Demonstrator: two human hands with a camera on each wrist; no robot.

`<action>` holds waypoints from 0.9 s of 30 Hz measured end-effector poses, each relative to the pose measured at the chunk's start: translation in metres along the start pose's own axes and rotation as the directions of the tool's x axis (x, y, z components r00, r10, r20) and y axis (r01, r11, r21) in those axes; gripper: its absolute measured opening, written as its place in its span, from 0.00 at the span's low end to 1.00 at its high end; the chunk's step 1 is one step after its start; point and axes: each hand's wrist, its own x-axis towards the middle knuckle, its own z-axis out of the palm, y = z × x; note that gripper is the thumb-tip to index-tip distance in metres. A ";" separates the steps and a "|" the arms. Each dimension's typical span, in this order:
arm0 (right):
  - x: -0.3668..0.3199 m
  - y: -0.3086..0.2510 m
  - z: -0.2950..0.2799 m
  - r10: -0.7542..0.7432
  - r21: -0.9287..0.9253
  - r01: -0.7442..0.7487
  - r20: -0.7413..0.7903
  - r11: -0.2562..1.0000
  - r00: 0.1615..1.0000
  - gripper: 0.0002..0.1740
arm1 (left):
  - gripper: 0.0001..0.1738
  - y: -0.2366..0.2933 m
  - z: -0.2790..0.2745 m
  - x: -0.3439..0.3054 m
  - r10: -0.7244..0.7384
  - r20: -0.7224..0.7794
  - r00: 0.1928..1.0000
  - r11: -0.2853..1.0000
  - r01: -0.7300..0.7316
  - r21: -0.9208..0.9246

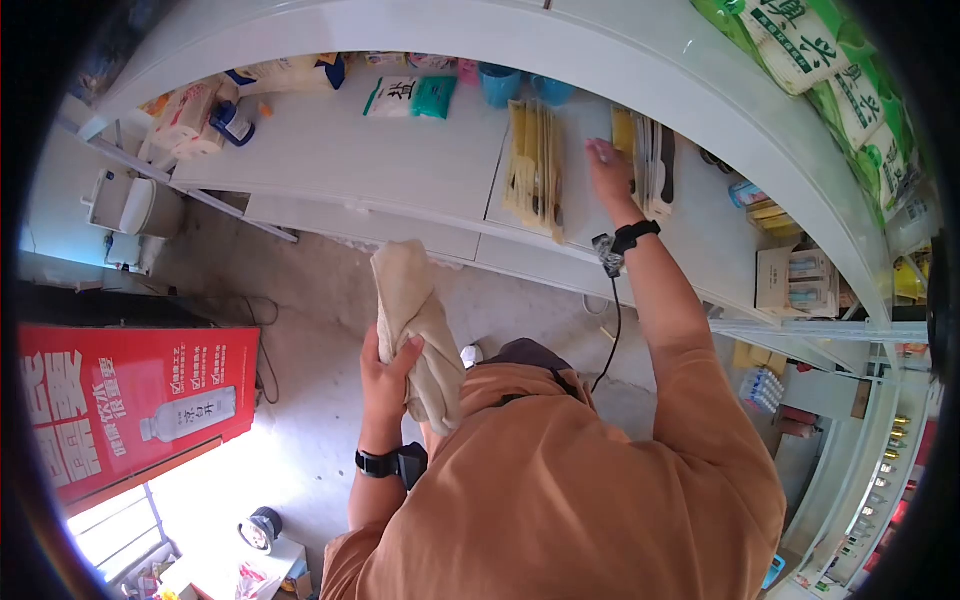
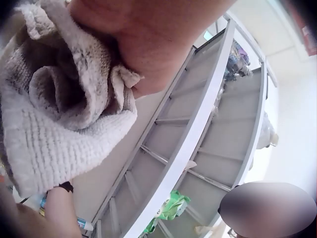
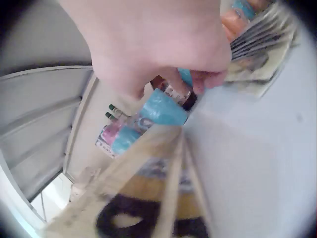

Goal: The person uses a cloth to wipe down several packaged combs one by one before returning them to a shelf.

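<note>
In the head view my left hand (image 1: 388, 378) grips a folded beige knitted cloth (image 1: 408, 300), held up in front of the shelf. Close up in the left wrist view, the rolled folds and ribbed weave of the cloth (image 2: 64, 144) show. My right hand (image 1: 611, 178) reaches over the white shelf, between two rows of flat yellow packs. Its fingers are loosely bent beside the right row (image 1: 652, 165); the left row (image 1: 535, 165) stands apart from it. The right wrist view shows nothing held in the hand (image 3: 158, 49); a near pack (image 3: 133, 193) bears a black looped shape.
Blue cups (image 1: 499, 85) and a white and teal bag (image 1: 410, 97) stand farther back on the shelf. An upper shelf edge (image 1: 400, 28) curves overhead, with green packages (image 1: 850, 100) on the right. A red printed panel (image 1: 140, 400) stands at left. A cable (image 1: 615, 340) trails from the right wrist.
</note>
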 end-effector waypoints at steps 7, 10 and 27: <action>0.002 0.045 -0.012 0.043 -0.534 -0.161 -0.227 0.830 0.973 0.40 | 0.22 -0.003 0.009 0.007 -0.050 0.016 0.999 0.999 0.050 -0.005; 0.004 0.054 -0.008 0.026 -0.587 -0.161 -0.231 0.793 0.973 0.38 | 0.22 -0.002 0.010 0.009 -0.057 0.031 0.998 0.998 0.056 0.035; -0.163 -0.024 -0.078 -0.180 0.361 0.243 -0.201 0.900 0.963 0.27 | 0.25 0.010 0.073 0.020 -0.165 0.171 0.971 0.954 0.201 -0.221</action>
